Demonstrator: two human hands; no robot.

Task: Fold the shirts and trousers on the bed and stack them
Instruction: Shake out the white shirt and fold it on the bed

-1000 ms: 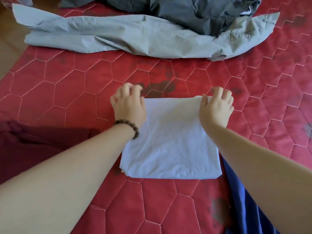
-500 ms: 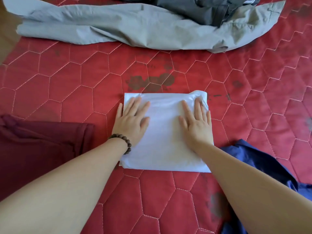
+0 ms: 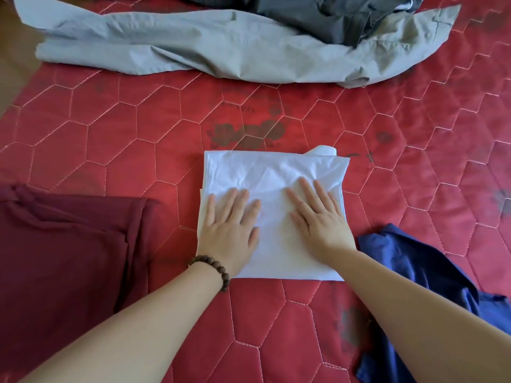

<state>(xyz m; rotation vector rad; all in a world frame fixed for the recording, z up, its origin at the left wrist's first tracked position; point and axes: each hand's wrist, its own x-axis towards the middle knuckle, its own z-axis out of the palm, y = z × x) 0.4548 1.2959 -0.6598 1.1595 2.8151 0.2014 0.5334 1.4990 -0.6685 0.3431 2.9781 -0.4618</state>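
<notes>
1. Two bare forearms reach forward from the bottom edge over a red quilted bed (image 3: 116,139). A bead bracelet (image 3: 211,265) circles the left wrist.
2. The landmark is a white shirt (image 3: 273,172), folded into a neat rectangle near the middle of the bed. A small roll of white cloth pokes out at its far right corner.
3. The left hand (image 3: 231,230) lies flat on the near left part of the white shirt, fingers straight and slightly spread, gripping nothing.
4. The right hand (image 3: 318,217) lies flat on the near right part of the white shirt, fingers straight, pressing and grasping nothing.
5. Judged from this, the white shirt's fold looks finished and is being smoothed; stacking it comes next.
6. Left of the white shirt, apart from it, lies a maroon garment (image 3: 66,244), folded flat, so likely done.
7. Just right of the white shirt, at its near corner, a blue garment (image 3: 420,266) lies crumpled and unfolded.
8. Well beyond the white shirt, light grey trousers (image 3: 193,45) stretch across the bed unfolded.
9. A dark grey garment (image 3: 318,15) is heaped on the trousers' far right part, also unfolded. At least three pieces remain.
</notes>
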